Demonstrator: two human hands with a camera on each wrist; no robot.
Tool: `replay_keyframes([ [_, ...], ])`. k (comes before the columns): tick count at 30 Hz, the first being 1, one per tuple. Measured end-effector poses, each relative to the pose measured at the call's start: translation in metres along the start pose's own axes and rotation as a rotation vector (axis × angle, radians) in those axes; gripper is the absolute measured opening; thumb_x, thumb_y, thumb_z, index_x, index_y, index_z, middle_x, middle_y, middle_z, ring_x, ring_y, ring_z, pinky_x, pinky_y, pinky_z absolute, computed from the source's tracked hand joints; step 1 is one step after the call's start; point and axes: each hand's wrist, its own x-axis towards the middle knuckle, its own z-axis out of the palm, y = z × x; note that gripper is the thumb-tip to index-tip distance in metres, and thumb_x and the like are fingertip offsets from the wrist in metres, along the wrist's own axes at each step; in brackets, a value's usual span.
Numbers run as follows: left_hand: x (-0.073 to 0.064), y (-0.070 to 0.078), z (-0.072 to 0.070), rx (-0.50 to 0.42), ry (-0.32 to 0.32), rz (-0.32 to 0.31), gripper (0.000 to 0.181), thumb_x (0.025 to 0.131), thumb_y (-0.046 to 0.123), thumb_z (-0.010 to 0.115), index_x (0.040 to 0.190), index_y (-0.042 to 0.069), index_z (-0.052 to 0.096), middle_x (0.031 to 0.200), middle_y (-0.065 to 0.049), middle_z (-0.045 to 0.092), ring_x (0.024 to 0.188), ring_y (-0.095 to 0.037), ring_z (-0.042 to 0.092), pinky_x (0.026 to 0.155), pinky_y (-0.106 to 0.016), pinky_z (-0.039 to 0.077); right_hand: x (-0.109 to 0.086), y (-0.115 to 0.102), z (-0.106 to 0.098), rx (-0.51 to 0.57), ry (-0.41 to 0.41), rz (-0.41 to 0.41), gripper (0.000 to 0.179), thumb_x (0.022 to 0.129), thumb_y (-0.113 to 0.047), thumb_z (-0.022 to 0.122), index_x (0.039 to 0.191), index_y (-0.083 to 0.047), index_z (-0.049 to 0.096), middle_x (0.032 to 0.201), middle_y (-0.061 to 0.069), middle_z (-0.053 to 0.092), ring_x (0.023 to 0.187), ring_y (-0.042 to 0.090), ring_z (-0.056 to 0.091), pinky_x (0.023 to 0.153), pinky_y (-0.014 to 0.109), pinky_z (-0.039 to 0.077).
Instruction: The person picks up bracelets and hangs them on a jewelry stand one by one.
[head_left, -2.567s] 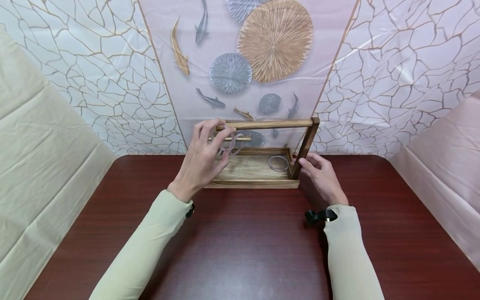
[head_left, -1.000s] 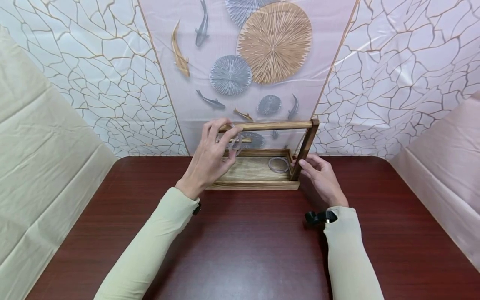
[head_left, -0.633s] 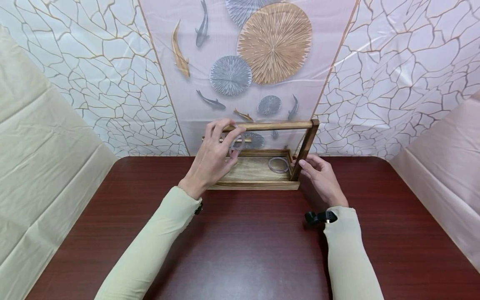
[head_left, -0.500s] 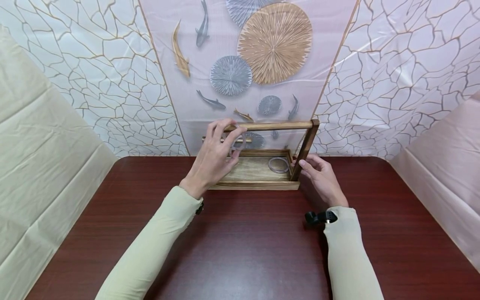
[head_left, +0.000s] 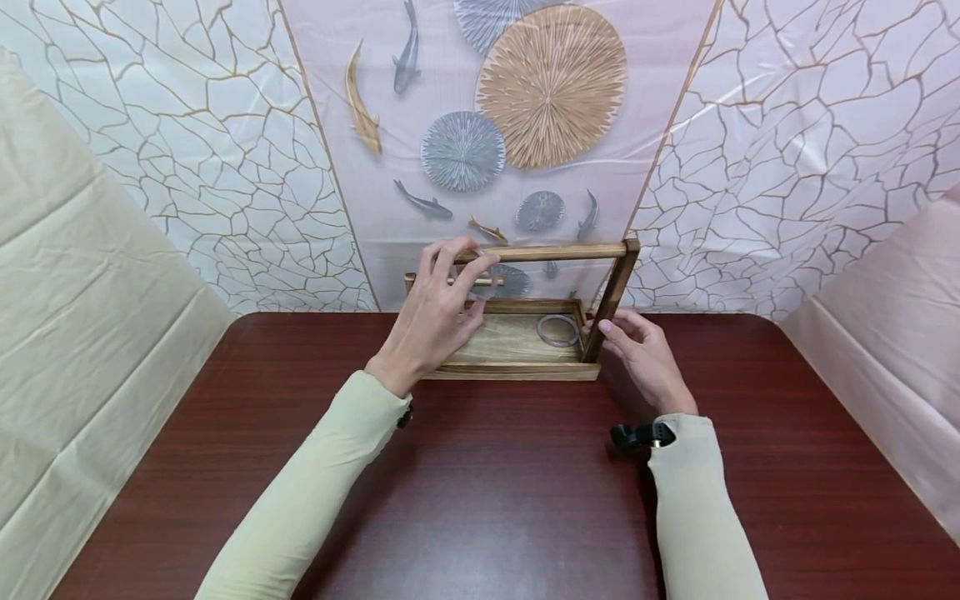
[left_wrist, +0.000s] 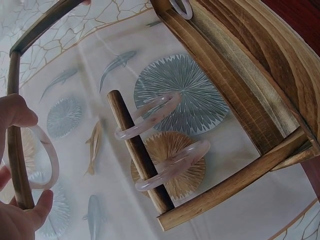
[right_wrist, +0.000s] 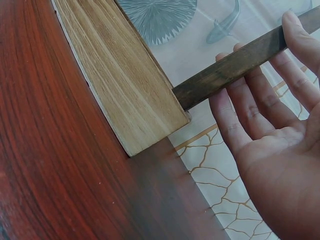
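A wooden bangle stand (head_left: 517,372) with a tray base, a high top bar (head_left: 558,251) and a shorter, lower rod (left_wrist: 131,145) stands at the table's back edge. My left hand (head_left: 429,327) pinches a pale pinkish, translucent bangle (left_wrist: 54,160), which encircles the top bar near its free end. Two similar bangles hang on the lower rod, one bangle (left_wrist: 129,133) nearer its tip and another bangle (left_wrist: 150,183) nearer the post. Inside the tray lies one more bangle (head_left: 557,343). My right hand (head_left: 647,357) holds the right upright post (right_wrist: 235,70) between thumb and fingers.
The dark red table (head_left: 487,483) extends toward me in front of the stand. Behind it hangs a patterned backdrop (head_left: 465,225) with lily pads and fish. Pale cloth panels (head_left: 82,275) flank the table.
My left hand has slid rightward along the top bar from its free end, carrying the bangle with it. The right hand, the stand and the bangle in the tray have stayed put.
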Motion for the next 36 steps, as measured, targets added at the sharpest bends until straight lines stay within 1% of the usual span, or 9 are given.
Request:
replay_keyframes([
  [8,0.002,0.002,0.002,0.001,0.002,-0.002,0.059,0.079,0.0,0.075,0.134,0.011,0.057,0.143,-0.015,0.045,0.123,-0.035,0.042,0.096,-0.041,0.048,0.0,0.0,0.0,0.001,-0.001,-0.002,0.023,0.1,-0.019,0.065,0.121,-0.009,0.066,0.117,0.008,0.074,0.11,0.013,0.072,0.093,0.021,0.057],
  [15,0.004,0.002,0.004,-0.012,-0.003,0.001,0.059,0.079,-0.002,0.071,0.135,0.011,0.057,0.143,-0.015,0.044,0.123,-0.036,0.042,0.097,-0.042,0.047,0.0,0.001,0.0,0.026,-0.011,-0.015,0.022,0.1,-0.016,0.065,0.12,-0.008,0.066,0.116,0.009,0.075,0.11,0.016,0.072,0.094,0.023,0.057],
  [23,0.005,0.004,0.006,-0.011,0.01,0.001,0.06,0.078,-0.003,0.074,0.134,0.011,0.057,0.142,-0.016,0.045,0.123,-0.036,0.042,0.099,-0.044,0.045,0.0,0.001,0.0,0.013,-0.001,-0.001,0.022,0.1,-0.019,0.065,0.12,-0.01,0.065,0.109,-0.004,0.076,0.106,0.008,0.072,0.092,0.02,0.057],
  [30,0.007,0.006,0.009,-0.019,0.001,-0.014,0.06,0.079,-0.002,0.072,0.135,0.012,0.057,0.142,-0.017,0.047,0.123,-0.036,0.042,0.097,-0.044,0.047,0.0,0.0,0.001,0.002,0.004,0.015,0.02,0.101,-0.019,0.064,0.119,-0.012,0.066,0.109,-0.005,0.076,0.107,0.009,0.072,0.092,0.02,0.056],
  [36,0.008,0.008,0.011,-0.024,0.008,-0.003,0.06,0.079,-0.003,0.072,0.135,0.012,0.057,0.142,-0.017,0.046,0.123,-0.036,0.042,0.097,-0.043,0.047,0.0,-0.001,0.002,0.001,0.008,0.018,0.019,0.101,-0.019,0.064,0.119,-0.012,0.066,0.11,-0.003,0.076,0.109,0.011,0.072,0.092,0.02,0.056],
])
